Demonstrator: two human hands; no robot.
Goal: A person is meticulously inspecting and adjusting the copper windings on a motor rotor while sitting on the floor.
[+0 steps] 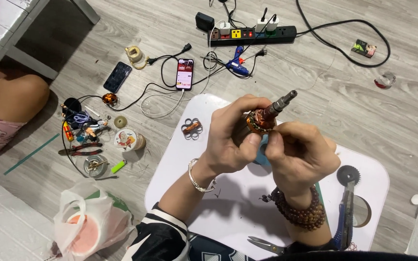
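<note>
On the wooden floor (364, 106), beyond the far edge of the white table (228, 203), a phone with a lit red and white screen (185, 73) lies face up. To its left lies a dark phone (117, 76), screen off. A small green and black packet (363, 48) lies near the far right. A round tin with a red and white label (126, 139) stands left of the table.

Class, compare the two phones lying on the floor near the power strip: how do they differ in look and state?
The right phone has a lit screen, while the left phone has a dark one. A white cable runs up to the right phone; none visibly reaches the left phone. The right phone lies nearly straight; the left phone lies tilted. Both lie flat, face up, on the grey floor.
</note>
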